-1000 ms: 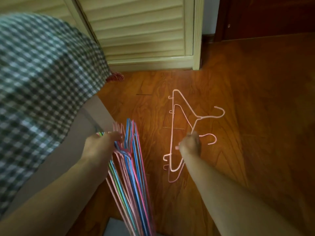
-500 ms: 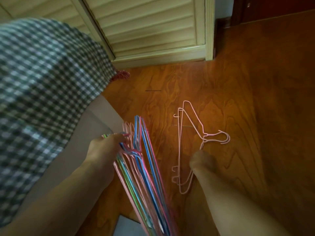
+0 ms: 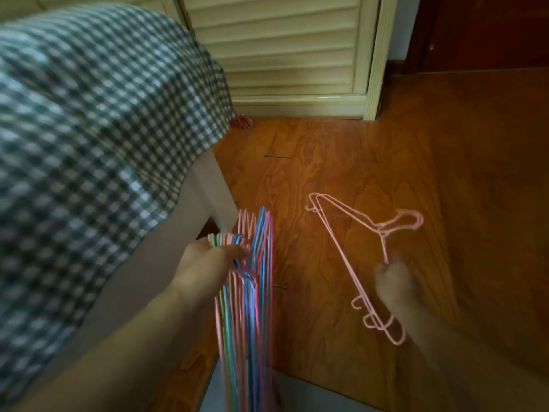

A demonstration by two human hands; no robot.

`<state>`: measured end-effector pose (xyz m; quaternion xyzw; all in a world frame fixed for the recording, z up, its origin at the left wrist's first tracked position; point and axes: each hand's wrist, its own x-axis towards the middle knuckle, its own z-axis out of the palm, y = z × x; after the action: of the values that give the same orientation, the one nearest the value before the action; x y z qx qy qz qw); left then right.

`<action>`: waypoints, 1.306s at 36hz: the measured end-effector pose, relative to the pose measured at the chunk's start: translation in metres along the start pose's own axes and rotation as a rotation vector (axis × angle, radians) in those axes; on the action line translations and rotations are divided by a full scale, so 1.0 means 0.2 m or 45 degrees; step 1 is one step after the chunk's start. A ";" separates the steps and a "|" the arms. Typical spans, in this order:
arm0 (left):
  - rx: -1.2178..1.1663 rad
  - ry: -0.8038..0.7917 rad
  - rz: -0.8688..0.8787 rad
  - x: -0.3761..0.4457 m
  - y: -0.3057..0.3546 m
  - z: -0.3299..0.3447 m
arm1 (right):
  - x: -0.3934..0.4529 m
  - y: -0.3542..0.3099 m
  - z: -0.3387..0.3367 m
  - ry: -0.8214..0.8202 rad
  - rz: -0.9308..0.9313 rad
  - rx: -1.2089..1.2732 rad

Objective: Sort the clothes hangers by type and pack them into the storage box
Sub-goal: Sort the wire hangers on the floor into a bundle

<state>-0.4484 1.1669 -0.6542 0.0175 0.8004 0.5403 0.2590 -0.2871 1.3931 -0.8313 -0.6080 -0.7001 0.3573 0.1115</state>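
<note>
Left hand [image 3: 208, 269] grips a mixed-colour wire hanger bundle [image 3: 252, 307]; at 3 o'clock, right hand [image 3: 395, 283] pinches two pink hangers [image 3: 353, 263]; none packed yet.

Bare wood floor [image 3: 445, 173] right, open; checked fabric [image 3: 89, 129] blocks left; louvred door [image 3: 282, 46] ahead.

The room is dim and warm. My right hand [image 3: 396, 282] is smeared by motion blur, and the checked cloth [image 3: 89, 129] is soft too. Weak glare lies on the wooden floor [image 3: 341, 162]; louvred door [image 3: 285, 46] lines bend near the edges.
</note>
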 end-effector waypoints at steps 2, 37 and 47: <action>-0.041 -0.081 0.011 -0.03 -0.02 -0.02 | -0.10 -0.07 -0.01 -0.014 -0.011 0.226; -0.257 -0.601 0.059 -0.15 -0.08 -0.15 | -1.17 -0.25 0.12 -0.447 -0.270 0.538; -0.344 -0.569 0.092 -0.16 -0.05 -0.12 | -1.14 -0.29 0.10 -0.519 -0.259 0.583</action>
<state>-0.4282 1.1328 -0.6440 0.1303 0.6429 0.6337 0.4100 -0.2896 1.1739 -0.7451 -0.4101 -0.6666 0.6069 0.1380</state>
